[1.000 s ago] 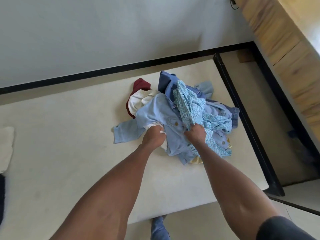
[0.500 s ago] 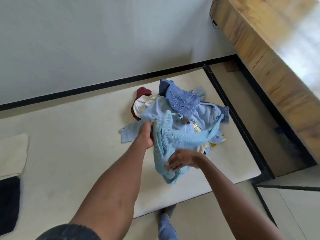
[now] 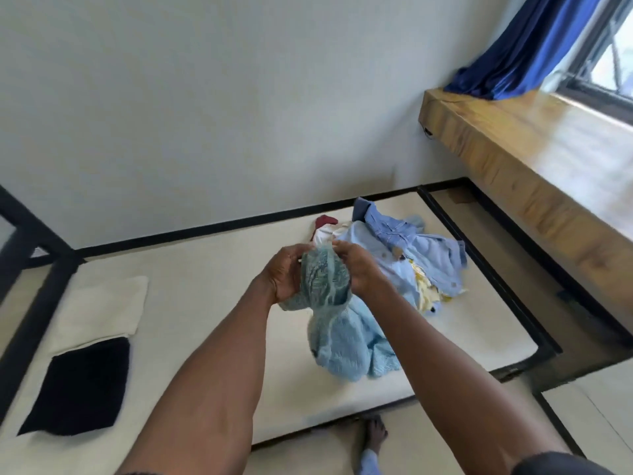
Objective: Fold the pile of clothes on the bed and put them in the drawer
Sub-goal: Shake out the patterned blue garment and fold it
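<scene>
A light blue patterned garment [image 3: 339, 323] hangs bunched above the bed [image 3: 212, 289], its lower end touching the mattress. My left hand [image 3: 286, 272] grips its upper left edge and my right hand [image 3: 356, 267] grips its upper right edge, both close together. Behind them, at the bed's far right, lies the pile of clothes [image 3: 411, 255]: pale blue shirts, denim, a white piece, a dark red piece and something yellow. No drawer is in view.
A folded white cloth [image 3: 106, 305] and a folded black cloth [image 3: 82, 385] lie on the bed's left part. A black bed frame [image 3: 486, 272] edges the mattress. A wooden ledge [image 3: 534, 159] with a blue curtain [image 3: 527, 53] runs along the right. My foot [image 3: 375, 437] stands on the floor below.
The patterned garment has been pulled off the pile and lifted toward me. Both hands have come together at its top edge. The view has tilted up, showing the ledge, curtain and folded cloths.
</scene>
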Motion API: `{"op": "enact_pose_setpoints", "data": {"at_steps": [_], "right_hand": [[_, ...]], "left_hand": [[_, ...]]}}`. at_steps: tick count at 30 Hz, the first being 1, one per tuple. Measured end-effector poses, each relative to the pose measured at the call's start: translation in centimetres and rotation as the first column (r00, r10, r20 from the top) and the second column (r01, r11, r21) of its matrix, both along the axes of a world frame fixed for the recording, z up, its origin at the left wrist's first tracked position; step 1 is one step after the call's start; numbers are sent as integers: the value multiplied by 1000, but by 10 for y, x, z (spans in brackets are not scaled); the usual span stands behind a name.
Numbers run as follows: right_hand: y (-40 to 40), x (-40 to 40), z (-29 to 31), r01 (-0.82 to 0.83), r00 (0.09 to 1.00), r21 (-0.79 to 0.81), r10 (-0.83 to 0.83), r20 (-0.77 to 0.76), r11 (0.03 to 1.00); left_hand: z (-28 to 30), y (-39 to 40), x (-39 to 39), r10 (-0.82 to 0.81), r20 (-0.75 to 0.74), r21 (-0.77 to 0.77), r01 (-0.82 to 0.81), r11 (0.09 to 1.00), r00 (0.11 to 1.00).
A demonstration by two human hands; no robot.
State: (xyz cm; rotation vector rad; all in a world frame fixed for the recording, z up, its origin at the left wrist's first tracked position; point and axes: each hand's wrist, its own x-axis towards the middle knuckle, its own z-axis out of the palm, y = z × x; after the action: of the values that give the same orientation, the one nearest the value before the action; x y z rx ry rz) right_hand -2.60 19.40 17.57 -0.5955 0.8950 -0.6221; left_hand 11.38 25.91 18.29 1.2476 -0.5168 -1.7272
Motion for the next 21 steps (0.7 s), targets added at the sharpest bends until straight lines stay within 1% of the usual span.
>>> {"op": "enact_pose_setpoints", "data": {"at_steps": [1,2,3,5,6,8,9,10,11,12,13,14,15,16,17,18,19,20,21], "right_hand": [[12,7,12,45,999,-10,-44,22,999],[30,16,23,55,998,-32,-55,14,998],[45,20,31,58,998,-54,-58,5,997],[69,23,45,10,999,-151,-15,-31,989],[80,22,49,-67,997,-222,56,-56,973],[93,16,55,-271,960,-325,231,-156,906],[97,12,60,-393,916,-370,322,-239,842],[93,11,60,-484,863,-406,345,-369,775],[87,10,62,-545,804,-441,297,-515,713],[78,10,65,-584,737,-467,192,-648,664],[65,10,64,-603,679,-492,81,-729,628],[56,11,69,-603,654,-534,-17,-757,593],[49,11,76,-585,663,-591,-93,-743,555],[42,12,85,-567,682,-637,-137,-719,522],[37,12,98,-583,694,-663,-137,-707,470],[34,13,115,-633,689,-658,-91,-719,407],[30,14,134,-699,670,-645,-33,-742,309],[25,17,149,-761,627,-609,10,-779,224],[17,21,161,-799,589,-578,24,-808,163]], "left_hand": [[5,12,1,1,26,-3,-1,1000,1000],[8,28,5,44,28,-21,-43,999,999],[11,40,8,124,10,-41,-124,991,992],[20,54,11,303,-60,-93,-308,947,951],[26,59,13,373,-104,-114,-383,917,922],[38,65,16,460,-116,-137,-473,870,880],[45,68,17,499,-102,-147,-509,848,861],[51,68,19,538,-92,-145,-546,825,838],[56,67,23,571,-89,-127,-577,807,816],[61,66,28,595,-124,-109,-607,787,794],[67,67,33,609,-133,-105,-623,775,782],[72,66,41,621,-99,-108,-629,770,778],[78,65,48,618,30,-115,-611,783,786],[82,64,56,564,218,-121,-551,825,797],[86,63,63,470,449,-115,-472,874,760],[89,61,70,372,644,-127,-386,914,669],[96,56,76,297,752,-162,-271,949,588],[103,49,81,226,781,-197,-114,974,582],[116,45,81,127,749,-211,52,976,651]]}}
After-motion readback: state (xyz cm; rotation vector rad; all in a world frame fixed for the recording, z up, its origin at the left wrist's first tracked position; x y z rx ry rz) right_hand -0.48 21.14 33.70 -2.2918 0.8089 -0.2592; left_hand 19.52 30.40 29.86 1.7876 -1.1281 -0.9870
